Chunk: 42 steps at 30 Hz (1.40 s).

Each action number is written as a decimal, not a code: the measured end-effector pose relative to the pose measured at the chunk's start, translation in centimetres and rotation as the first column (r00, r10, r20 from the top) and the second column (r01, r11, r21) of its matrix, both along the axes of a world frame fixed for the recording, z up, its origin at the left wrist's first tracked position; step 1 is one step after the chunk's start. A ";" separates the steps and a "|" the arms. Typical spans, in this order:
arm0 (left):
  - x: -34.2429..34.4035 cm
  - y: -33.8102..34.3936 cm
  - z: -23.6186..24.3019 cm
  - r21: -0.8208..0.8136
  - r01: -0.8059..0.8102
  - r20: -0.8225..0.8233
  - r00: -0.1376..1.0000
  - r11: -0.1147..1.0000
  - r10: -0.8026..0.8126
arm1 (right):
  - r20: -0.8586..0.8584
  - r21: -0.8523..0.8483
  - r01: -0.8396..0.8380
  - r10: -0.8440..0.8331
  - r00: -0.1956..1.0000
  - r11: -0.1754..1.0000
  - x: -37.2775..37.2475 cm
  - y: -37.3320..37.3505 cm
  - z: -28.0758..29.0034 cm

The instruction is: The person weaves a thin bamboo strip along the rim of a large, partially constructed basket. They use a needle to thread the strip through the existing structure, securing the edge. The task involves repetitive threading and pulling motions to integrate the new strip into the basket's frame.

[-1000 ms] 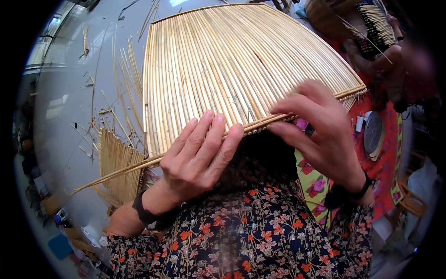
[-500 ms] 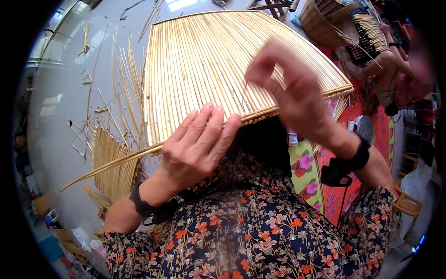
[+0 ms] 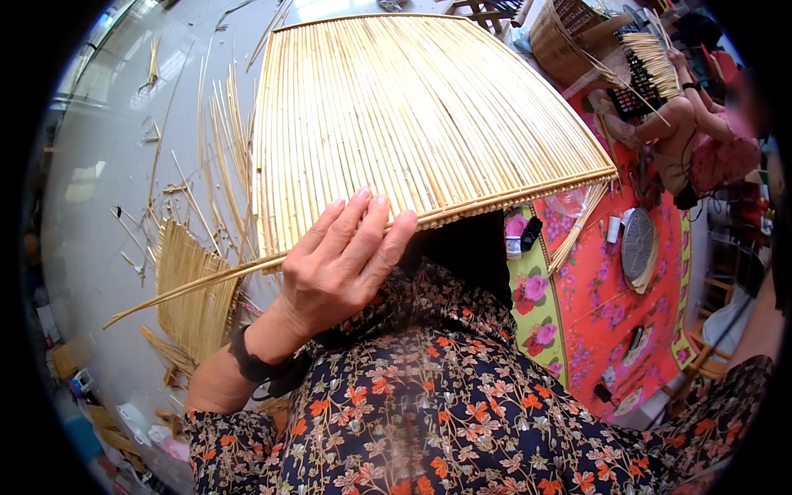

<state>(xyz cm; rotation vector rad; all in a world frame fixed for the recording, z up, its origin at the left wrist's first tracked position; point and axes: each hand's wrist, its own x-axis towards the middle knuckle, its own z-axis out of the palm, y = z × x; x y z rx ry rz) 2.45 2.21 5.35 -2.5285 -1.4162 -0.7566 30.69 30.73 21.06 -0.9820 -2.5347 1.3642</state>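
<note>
A large pale panel of thin reed or bamboo sticks laid side by side (image 3: 396, 107), bound along its edges, leans in front of my torso. My left hand (image 3: 342, 252) grips its near edge, with the four fingers stretched together over the top face; the thumb is hidden. Long thin strips (image 3: 186, 289) run out leftward from under that hand along the same edge. My right hand is outside the picture; only its forearm (image 3: 757, 326) shows at the far right rim.
A smaller stick panel (image 3: 191, 305) and loose sticks (image 3: 221, 148) lie on the grey floor at left. On the right are a red floral cloth (image 3: 594, 330), a round grey disc (image 3: 638, 247) and a stick bundle (image 3: 577, 231). A wicker basket (image 3: 561, 41) stands near another seated person (image 3: 693, 136).
My right hand has swung from above the panel out past the right rim. My left hand keeps its place on the near edge, and the panel has shifted slightly.
</note>
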 end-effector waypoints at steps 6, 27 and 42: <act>-0.1 -0.6 0.7 -0.006 -0.034 -0.011 0.999 0.999 0.034 | 0.051 0.233 -0.150 0.142 0.989 0.961 -0.8 1.1 -1.3; 0.0 -0.9 1.4 -0.029 -0.061 -0.034 0.998 0.998 0.060 | 0.075 -0.273 -0.078 0.102 0.992 0.959 -9.0 -12.7 -8.5; 0.1 -0.7 1.1 -0.021 -0.043 -0.007 0.999 0.999 0.043 | 0.136 -0.037 -0.126 0.129 0.982 0.991 -9.5 -13.6 -8.5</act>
